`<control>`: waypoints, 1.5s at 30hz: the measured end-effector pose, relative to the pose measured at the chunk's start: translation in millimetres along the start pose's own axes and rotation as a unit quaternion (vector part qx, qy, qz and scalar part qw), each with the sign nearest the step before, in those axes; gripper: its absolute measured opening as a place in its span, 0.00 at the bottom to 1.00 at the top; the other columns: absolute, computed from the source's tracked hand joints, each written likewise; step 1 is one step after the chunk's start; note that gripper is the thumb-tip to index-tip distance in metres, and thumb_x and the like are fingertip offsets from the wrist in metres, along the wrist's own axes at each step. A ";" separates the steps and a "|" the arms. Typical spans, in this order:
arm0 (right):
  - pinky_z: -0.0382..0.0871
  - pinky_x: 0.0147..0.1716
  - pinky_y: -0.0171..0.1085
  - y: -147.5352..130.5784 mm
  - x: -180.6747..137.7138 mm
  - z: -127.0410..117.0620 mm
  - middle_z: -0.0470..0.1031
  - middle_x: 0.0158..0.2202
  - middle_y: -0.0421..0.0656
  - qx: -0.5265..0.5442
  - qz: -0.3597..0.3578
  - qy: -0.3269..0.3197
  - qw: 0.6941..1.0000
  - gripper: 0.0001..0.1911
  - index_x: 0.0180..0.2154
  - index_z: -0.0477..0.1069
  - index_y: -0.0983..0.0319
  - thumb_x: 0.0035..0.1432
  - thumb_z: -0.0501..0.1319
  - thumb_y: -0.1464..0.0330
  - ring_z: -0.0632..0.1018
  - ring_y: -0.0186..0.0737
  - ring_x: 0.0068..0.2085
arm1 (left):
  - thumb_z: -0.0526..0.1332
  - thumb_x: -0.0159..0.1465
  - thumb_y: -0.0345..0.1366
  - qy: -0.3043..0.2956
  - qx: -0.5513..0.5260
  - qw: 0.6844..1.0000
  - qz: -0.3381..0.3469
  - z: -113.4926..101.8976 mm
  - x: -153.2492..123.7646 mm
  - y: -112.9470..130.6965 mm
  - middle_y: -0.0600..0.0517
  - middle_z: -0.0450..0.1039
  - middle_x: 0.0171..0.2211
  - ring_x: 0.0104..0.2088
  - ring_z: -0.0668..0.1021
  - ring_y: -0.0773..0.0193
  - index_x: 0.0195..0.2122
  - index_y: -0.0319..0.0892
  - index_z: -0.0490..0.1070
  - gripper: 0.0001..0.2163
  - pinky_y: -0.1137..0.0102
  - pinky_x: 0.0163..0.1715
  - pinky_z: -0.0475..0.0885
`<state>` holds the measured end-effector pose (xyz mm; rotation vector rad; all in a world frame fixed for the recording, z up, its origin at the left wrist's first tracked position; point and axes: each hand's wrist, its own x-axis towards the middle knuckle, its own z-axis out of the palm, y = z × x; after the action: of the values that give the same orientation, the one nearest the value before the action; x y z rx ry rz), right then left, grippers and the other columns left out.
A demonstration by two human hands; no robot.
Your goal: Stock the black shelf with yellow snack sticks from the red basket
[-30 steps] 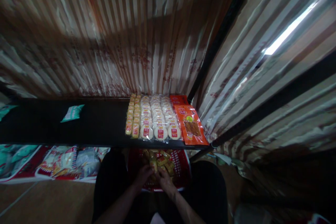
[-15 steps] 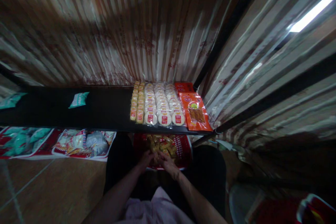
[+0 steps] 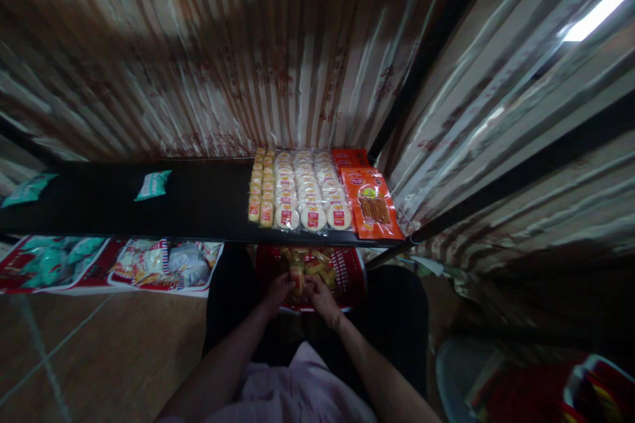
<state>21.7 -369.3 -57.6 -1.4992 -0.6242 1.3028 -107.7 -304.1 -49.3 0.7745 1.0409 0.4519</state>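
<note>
- The left hand (image 3: pixel 278 292) has its fingers bent in against the left side of a yellow-wrapped packet (image 3: pixel 297 277).
- The right hand (image 3: pixel 320 296) closes its fingertips on the right side of the same packet, so both hands grip it between them; the exact finger placing is too dim to tell.
- That packet is held upright above the near rim of a red basket (image 3: pixel 346 269), left of the rim's middle.
- Loose yellow packets (image 3: pixel 320 268) lie heaped in the basket, which sits between the person's knees, just below the front edge of a black shelf (image 3: pixel 208 201), toward its right end.
- On the shelf, an orange bag (image 3: pixel 374 208) lies at the front right corner, with a red bag (image 3: pixel 350 158) behind it by the back edge.
- Left of these, three rows of round white crackers (image 3: pixel 312 195) run from back edge to front edge, with two narrow rows of yellow packs (image 3: pixel 260 192) beside them.
- A turquoise packet (image 3: pixel 153 185) lies farther left, well apart; another sits near the shelf's left end.
- Below the front edge, at left, are bins of turquoise packets (image 3: pixel 52 264) and mixed bags (image 3: pixel 163 263).
</note>
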 end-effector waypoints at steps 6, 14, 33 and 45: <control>0.65 0.23 0.36 4.1 1.7 0.3 0.68 0.20 0.35 -0.021 -0.027 0.052 0.998 0.20 0.32 0.66 0.59 0.38 0.64 0.54 0.70 0.35 0.21 | 0.65 0.49 0.30 0.037 -0.009 0.999 -0.003 2.0 1.6 0.5 0.49 0.76 0.35 0.27 0.76 0.67 0.39 0.38 0.72 0.14 0.73 0.28 0.71; 0.71 0.38 0.44 -1.6 1.7 2.1 0.78 0.32 0.44 -0.022 -0.050 0.027 0.998 0.20 0.35 0.71 0.58 0.39 0.65 0.56 0.78 0.47 0.37 | 0.64 0.48 0.31 -0.005 -0.036 0.999 0.013 1.9 -2.2 0.8 0.48 0.77 0.36 0.33 0.78 0.62 0.39 0.38 0.72 0.15 0.69 0.33 0.72; 0.69 0.30 0.40 -9.2 -4.0 -1.1 0.74 0.26 0.40 0.035 0.003 0.013 0.999 0.28 0.37 0.70 0.59 0.36 0.66 0.49 0.75 0.41 0.28 | 0.64 0.47 0.37 -0.021 -0.024 0.999 0.034 10.2 -17.8 13.1 0.47 0.76 0.40 0.33 0.77 0.64 0.41 0.40 0.72 0.19 0.72 0.31 0.69; 0.67 0.30 0.37 -25.8 -9.3 8.6 0.72 0.25 0.39 0.016 -0.020 0.024 0.999 0.25 0.33 0.66 0.59 0.37 0.67 0.50 0.73 0.38 0.28 | 0.64 0.48 0.39 0.029 -0.045 0.998 0.039 8.1 -25.4 14.1 0.50 0.74 0.37 0.33 0.76 0.64 0.37 0.42 0.66 0.15 0.70 0.33 0.70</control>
<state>16.8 -365.2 -29.5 -1.4802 -0.5961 1.2378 -111.6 -314.6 -21.3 0.7278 1.0402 0.5880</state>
